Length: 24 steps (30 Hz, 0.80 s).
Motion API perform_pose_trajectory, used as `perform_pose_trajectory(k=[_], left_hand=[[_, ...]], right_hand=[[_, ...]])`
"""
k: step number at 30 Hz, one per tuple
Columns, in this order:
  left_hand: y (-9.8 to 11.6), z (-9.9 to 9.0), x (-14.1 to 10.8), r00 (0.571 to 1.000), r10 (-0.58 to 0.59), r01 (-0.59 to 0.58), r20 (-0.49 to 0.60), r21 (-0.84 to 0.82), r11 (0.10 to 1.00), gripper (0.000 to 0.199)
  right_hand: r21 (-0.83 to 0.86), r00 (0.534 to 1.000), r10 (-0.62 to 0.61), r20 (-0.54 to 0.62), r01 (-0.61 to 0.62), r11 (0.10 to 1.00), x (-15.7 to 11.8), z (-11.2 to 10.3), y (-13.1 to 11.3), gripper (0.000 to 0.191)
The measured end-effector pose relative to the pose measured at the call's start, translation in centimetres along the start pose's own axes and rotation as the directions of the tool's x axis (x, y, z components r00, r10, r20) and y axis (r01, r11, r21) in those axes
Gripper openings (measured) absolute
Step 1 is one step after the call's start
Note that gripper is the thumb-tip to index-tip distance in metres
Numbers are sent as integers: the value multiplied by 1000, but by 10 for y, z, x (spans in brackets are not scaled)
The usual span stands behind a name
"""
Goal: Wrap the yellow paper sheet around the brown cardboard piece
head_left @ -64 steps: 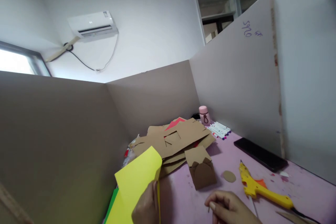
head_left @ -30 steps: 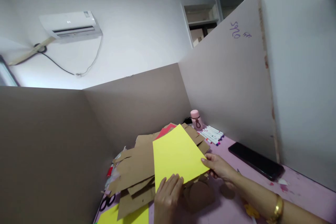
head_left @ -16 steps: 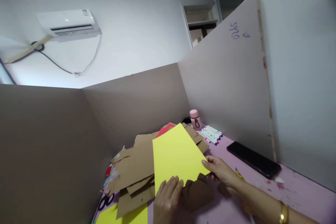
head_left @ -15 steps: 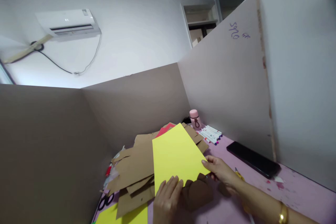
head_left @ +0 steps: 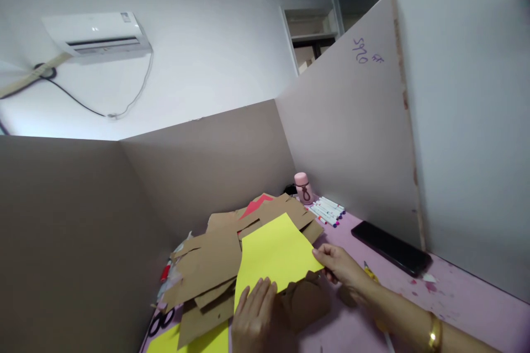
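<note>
A yellow sheet (head_left: 271,256) is slanting over the cardboard pile (head_left: 209,265), the fingers of the right hand (head_left: 340,265) pinching its corner, those of the left hand (head_left: 253,322) lying flat on it, with uneven pulling possibly risking a crease.

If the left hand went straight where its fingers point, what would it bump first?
The yellow paper: the left hand touches it. Past its far edge probably comes the brown cardboard, though depth is unclear.
</note>
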<state>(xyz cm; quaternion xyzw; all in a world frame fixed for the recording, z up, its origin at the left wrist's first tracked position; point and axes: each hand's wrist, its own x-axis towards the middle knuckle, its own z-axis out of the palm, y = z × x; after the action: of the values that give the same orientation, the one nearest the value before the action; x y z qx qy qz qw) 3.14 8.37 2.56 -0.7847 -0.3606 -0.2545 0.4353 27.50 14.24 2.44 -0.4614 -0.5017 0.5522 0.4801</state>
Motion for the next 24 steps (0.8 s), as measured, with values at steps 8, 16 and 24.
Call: perform_pose_trajectory(k=[8,16,24], left_hand=[[-10,-9,-9,992,93,-99,81,69,993,37],[3,-12,10,992,127,-126,-7,36,991,39],[7,-9,6,990,132,-134,43,42,990,35]], right_hand=[[-3,998,-64,10,64,998,7,8,17,27],[-32,999,-50,19,51,998,14,7,24,27],[-18,999,-40,27,40,999,14,8,27,28]])
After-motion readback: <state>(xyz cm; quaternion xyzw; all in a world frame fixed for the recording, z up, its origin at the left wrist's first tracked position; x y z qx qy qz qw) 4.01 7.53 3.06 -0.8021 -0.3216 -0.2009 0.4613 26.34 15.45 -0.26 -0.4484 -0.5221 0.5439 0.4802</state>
